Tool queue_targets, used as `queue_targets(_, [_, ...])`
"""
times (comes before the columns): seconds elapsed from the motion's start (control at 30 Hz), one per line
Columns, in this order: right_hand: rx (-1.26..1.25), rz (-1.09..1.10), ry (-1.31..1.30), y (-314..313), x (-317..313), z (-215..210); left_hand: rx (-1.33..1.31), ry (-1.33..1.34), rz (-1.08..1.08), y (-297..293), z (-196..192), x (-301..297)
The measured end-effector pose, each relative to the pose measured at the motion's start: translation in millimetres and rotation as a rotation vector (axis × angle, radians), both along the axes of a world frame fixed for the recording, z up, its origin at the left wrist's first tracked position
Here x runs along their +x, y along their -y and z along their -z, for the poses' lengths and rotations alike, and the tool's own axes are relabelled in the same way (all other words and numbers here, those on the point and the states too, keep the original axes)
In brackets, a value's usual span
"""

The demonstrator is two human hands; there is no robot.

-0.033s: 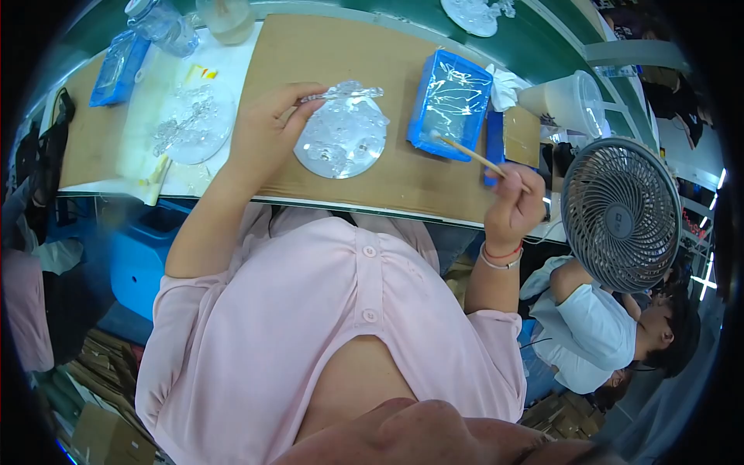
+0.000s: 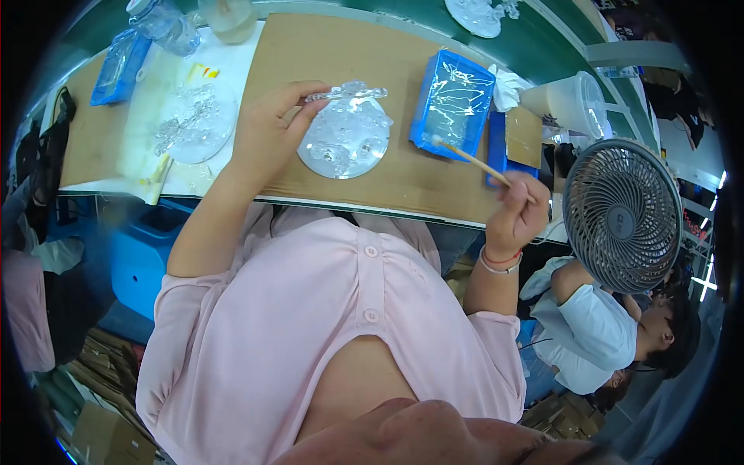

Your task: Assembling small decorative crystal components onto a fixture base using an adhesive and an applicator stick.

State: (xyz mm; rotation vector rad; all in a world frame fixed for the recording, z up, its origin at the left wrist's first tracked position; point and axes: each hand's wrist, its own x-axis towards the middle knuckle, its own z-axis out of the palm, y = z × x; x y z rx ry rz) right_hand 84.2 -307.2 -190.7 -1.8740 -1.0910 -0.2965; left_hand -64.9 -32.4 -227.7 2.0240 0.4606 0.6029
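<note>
My left hand (image 2: 267, 132) pinches a small clear plastic piece (image 2: 346, 93) just above a round clear plate (image 2: 345, 136) that lies on the brown board (image 2: 349, 54). My right hand (image 2: 518, 209) grips a thin wooden stick (image 2: 473, 161). The stick's tip rests in a blue tray lined with clear film (image 2: 453, 103).
A round grey fan (image 2: 621, 217) stands at the right table edge. Behind it are a white cup (image 2: 570, 101) and a second blue tray (image 2: 120, 66) at far left. Another round clear plate (image 2: 190, 124) lies on white paper. A person in white sits at lower right.
</note>
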Motion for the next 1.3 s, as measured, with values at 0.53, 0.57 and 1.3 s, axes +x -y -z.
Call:
queue_targets(0.53, [0.024,-0.165,0.117,-55,-36,37,0.211,0.118,-0.077,-2,6,-9])
queue_targets(0.57, [0.024,-0.165,0.117,-58,-35,38,0.242,0.149,-0.083,-2,8,-9])
queue_targets(1.3, [-0.052,-0.313,0.051,-71,-42,42,0.35,0.211,-0.047,-8,6,-4])
